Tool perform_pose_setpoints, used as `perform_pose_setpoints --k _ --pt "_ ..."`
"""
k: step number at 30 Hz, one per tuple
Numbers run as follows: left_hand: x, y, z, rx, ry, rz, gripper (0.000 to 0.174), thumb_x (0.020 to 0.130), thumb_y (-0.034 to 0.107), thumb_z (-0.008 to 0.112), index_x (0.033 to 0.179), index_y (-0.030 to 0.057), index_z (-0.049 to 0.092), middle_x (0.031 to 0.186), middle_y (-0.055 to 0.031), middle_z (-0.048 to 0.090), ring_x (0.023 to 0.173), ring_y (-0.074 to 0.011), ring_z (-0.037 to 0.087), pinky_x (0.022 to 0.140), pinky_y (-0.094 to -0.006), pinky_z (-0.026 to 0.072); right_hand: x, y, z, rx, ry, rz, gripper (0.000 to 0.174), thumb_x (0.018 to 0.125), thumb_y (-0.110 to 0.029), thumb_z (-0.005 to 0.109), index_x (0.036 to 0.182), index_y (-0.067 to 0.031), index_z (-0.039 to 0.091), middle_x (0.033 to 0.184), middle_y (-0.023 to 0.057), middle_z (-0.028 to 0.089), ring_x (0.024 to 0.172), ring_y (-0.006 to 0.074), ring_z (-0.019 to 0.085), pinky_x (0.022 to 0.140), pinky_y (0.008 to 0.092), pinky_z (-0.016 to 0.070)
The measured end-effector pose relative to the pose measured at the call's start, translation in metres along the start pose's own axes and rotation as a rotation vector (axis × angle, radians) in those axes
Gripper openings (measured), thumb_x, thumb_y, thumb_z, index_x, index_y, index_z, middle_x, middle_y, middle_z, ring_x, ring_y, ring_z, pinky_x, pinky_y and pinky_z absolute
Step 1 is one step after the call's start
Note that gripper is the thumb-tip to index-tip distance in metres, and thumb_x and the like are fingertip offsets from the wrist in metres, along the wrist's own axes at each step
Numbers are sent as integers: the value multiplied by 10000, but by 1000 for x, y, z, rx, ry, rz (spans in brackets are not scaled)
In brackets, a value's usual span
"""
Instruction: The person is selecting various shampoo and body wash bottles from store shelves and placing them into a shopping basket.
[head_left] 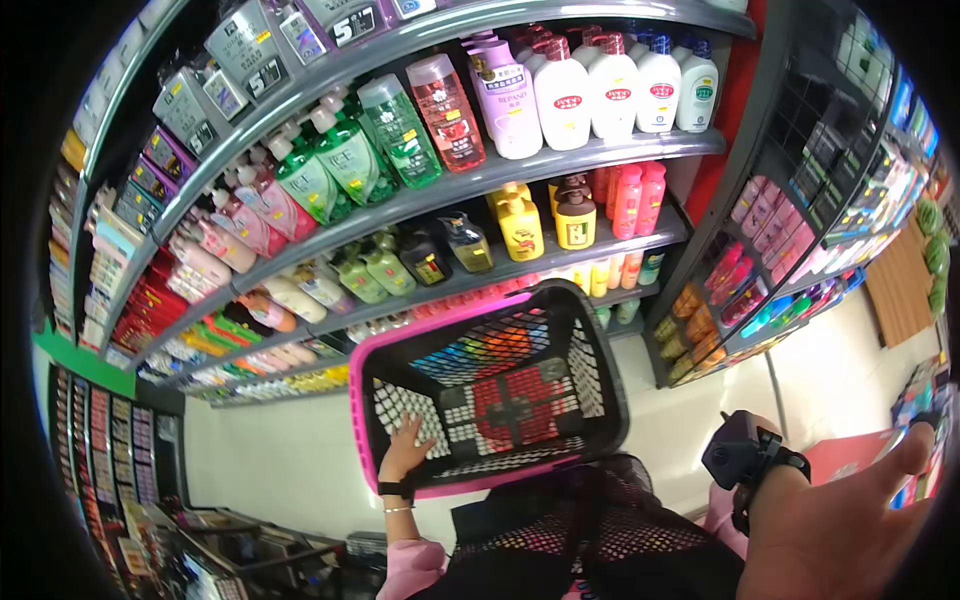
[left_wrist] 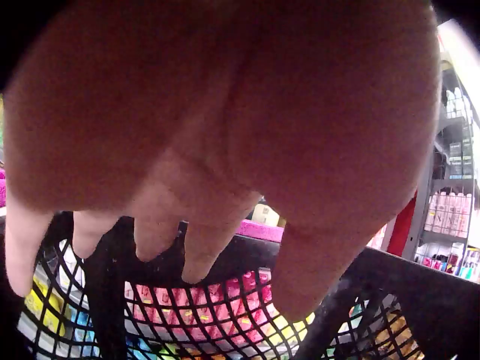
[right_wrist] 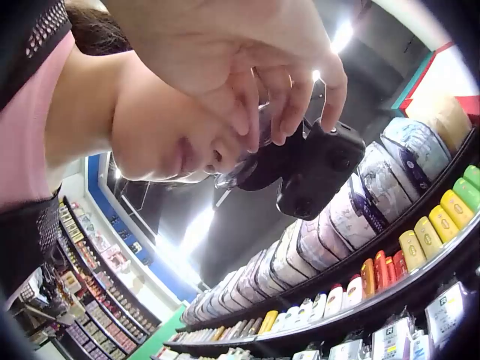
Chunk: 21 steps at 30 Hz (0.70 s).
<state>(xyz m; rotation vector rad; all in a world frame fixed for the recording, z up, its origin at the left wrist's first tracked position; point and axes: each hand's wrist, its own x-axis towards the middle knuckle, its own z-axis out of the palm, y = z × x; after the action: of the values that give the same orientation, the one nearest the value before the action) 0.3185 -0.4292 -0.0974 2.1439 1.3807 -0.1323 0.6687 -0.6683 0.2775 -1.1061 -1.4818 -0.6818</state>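
A black basket with a pink rim [head_left: 358, 400] is below the shelves in the head view, with nothing seen inside. My left hand [head_left: 407, 450] is at its left inner side, fingers spread and pointing down. In the left wrist view the fingers of that hand [left_wrist: 225, 150] hang in front of the black mesh wall [left_wrist: 217, 259]; contact cannot be told. My right hand [head_left: 840, 530] is raised close to the head camera, holding no goods. In the right wrist view that hand [right_wrist: 247, 60] has loosely bent fingers beside a black head-worn camera [right_wrist: 319, 169], at least one seemingly touching it.
Curved shelves [head_left: 600, 155] carry rows of bottles in front. A wire rack [head_left: 780, 260] of packaged goods stands at the right, near a wooden stand [head_left: 895, 285]. Another product rack [head_left: 110, 440] is at the lower left. Pale floor [head_left: 270, 450] lies around the basket.
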Motion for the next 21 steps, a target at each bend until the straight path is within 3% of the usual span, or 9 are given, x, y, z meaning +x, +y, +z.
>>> perform_pose_setpoints --k 5,6,11,14,15,17,18,20,21 --pt "-14 40 34 -119 30 -53 672 824 388 628 1371 85 382 1476 -237 204 1315 -509 210 1098 -501 209 4 29 -19 79 25 12 83 845 -167 475 782 -124 506 772 -1 442 741 164 468 809 415 471" --pt "-13 45 39 -59 71 21 650 824 381 628 1359 91 401 1482 -216 210 1313 -508 215 1092 -498 226 4 34 -21 93 28 11 87 846 -170 471 780 -124 502 766 -4 434 737 161 464 807 408 472" --pt "-35 81 60 -181 123 -110 639 821 350 636 1349 66 414 1427 -287 272 1333 -435 239 1114 -478 173 7 49 -19 175 68 104 107 851 -183 454 768 -124 484 740 -18 394 718 145 441 795 373 481" --pt "-47 75 77 -174 189 -62 631 800 322 663 1324 54 437 1398 -304 310 1318 -429 275 1107 -477 197 1 40 -16 249 212 527 119 854 -191 443 761 -124 474 724 -27 370 706 135 428 787 352 486" --pt "-49 70 82 -182 220 -61 625 797 319 666 1317 53 445 1391 -306 320 1314 -431 281 1105 -477 203 -8 56 -15 454 256 546 40 807 -206 558 796 -174 536 797 -23 415 824 200 466 811 413 488" --pt "-55 61 89 -194 273 -55 614 790 313 671 1304 50 460 1378 -309 339 1305 -436 295 1101 -477 214 -16 89 -15 603 157 280 107 811 -250 593 914 -221 601 1017 39 462 1005 290 483 865 521 446" --pt "-59 62 89 -209 308 -88 600 782 299 673 1286 37 478 1355 -312 371 1297 -430 314 1096 -468 232 -13 111 -12 537 24 -8 173 862 -280 513 996 -218 602 1163 97 464 1068 316 461 896 566 402" --pt "-66 65 81 -240 288 -138 594 777 285 675 1281 36 485 1345 -302 392 1295 -421 325 1090 -462 249 -2 124 3 466 -142 -321 254 909 -289 430 1071 -195 601 1295 179 467 1113 349 450 914 592 381" --pt "-71 65 81 -256 271 -164 591 774 278 676 1278 35 489 1341 -297 402 1294 -417 331 1087 -459 258 4 122 13 473 -182 -344 251 905 -267 427 1062 -175 599 1282 203 467 1096 357 461 901 572 403"
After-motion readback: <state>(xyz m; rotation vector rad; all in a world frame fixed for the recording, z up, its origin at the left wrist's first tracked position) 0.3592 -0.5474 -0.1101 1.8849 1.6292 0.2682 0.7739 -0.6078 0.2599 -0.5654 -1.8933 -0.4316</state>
